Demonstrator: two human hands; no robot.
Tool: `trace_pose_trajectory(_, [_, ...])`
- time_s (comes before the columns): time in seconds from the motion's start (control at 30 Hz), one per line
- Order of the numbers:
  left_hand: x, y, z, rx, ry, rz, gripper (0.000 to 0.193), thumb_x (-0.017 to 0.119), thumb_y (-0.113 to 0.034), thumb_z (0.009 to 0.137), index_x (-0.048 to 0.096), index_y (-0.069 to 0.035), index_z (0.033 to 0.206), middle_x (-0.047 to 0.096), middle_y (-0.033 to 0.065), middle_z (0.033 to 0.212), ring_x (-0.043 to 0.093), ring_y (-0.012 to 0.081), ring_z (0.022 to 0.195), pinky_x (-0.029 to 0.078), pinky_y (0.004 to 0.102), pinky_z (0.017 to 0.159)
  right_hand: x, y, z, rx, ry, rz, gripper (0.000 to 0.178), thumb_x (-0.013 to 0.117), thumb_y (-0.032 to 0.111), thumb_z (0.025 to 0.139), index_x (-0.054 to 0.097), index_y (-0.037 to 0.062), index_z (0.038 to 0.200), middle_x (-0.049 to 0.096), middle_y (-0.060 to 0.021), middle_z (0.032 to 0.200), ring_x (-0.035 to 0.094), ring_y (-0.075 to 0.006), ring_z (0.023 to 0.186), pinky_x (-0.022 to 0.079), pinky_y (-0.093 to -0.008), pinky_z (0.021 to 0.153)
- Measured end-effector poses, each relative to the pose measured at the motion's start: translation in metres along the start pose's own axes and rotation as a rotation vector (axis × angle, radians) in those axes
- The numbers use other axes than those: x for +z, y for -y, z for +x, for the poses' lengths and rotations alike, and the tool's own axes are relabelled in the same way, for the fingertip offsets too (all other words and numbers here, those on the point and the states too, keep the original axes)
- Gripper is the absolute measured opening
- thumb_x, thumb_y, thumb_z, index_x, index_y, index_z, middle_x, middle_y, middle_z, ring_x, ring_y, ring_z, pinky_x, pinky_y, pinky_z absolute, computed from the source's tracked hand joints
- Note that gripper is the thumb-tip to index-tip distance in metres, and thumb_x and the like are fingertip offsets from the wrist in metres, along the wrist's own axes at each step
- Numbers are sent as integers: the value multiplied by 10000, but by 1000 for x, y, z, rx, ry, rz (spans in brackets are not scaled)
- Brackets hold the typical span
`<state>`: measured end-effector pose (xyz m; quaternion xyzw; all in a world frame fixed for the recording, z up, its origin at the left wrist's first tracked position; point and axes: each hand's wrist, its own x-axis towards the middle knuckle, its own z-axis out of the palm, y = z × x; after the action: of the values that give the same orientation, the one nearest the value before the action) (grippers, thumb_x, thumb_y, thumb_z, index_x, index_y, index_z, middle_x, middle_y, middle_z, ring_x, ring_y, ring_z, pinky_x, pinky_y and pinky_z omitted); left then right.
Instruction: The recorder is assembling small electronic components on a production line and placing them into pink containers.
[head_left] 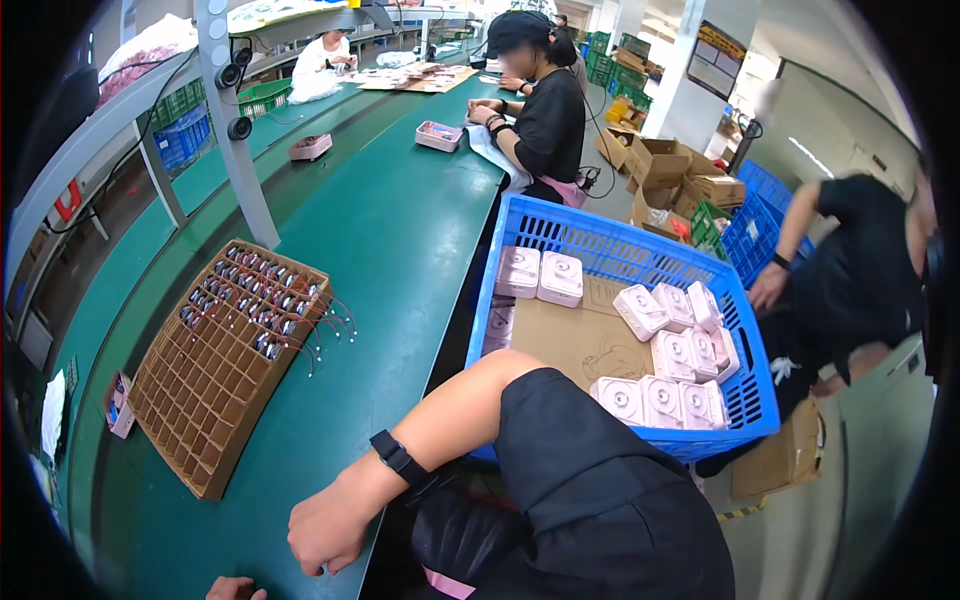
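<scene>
My right hand (332, 525) is over the green work table (370, 250) near its close edge, its fingers curled down; whatever they may hold is hidden beneath them. A dark band circles that wrist. Only a small part of my left hand (236, 589) shows at the lower edge, most of it cut off. Beyond my hands lies a cardboard divider tray (190, 400). Small round parts with thin wires (245, 290) fill its far cells, some wires hanging over the right side; many nearer cells are bare.
At my right a blue crate (630, 245) holds several pale pink square housings (620, 400) on cardboard. A small pink bin (118, 405) sits left of the tray; another pink bin (438, 136) is farther up. Co-workers sit along the table, and one person (860, 270) bends beside the crate.
</scene>
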<state>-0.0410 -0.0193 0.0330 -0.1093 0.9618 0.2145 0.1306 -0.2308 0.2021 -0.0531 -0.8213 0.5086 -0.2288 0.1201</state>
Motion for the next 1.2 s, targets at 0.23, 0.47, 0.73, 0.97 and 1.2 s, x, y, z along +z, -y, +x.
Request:
trace_pose_trajectory(0.23, [-2,-3,-4,-25,12,-6,324,750,-243,960,717,-24,1196,736,200,1125,707,347,1021,562,411,927,1,0,2,0,11,-4,229,726,303,866,802,142,1011,772,-99,907,725,-338,889,559,-492,755])
trace_pose_trajectory(0.47, [-1,-10,4,-2,10,5,315,746,-231,962,715,-21,1194,732,208,1118,708,346,992,565,407,907,-3,0,-10,-36,-49,48,174,681,228,859,725,60,875,710,-138,804,687,-385,803,524,-516,678])
trace_pose_trajectory(0.73, [32,58,-12,161,-231,-46,238,806,-213,791,717,-17,894,673,165,837,661,366,789,529,450,717,14,-1,14,-69,35,80,181,606,189,922,659,27,861,673,-181,797,661,-420,797,512,-544,689])
trace_pose_trajectory(0.97, [40,47,28,269,-187,37,366,737,-383,862,672,-30,936,681,199,938,666,426,927,540,551,777,-42,26,-9,103,165,169,101,700,157,920,734,62,921,695,-162,829,681,-373,775,546,-439,703])
trace_pose_trajectory(1.2, [71,77,39,204,-209,33,311,776,-442,808,797,-140,882,768,90,883,726,325,892,568,476,752,-31,26,11,84,296,292,154,613,151,1036,679,13,1054,693,-239,875,654,-421,763,529,-446,686])
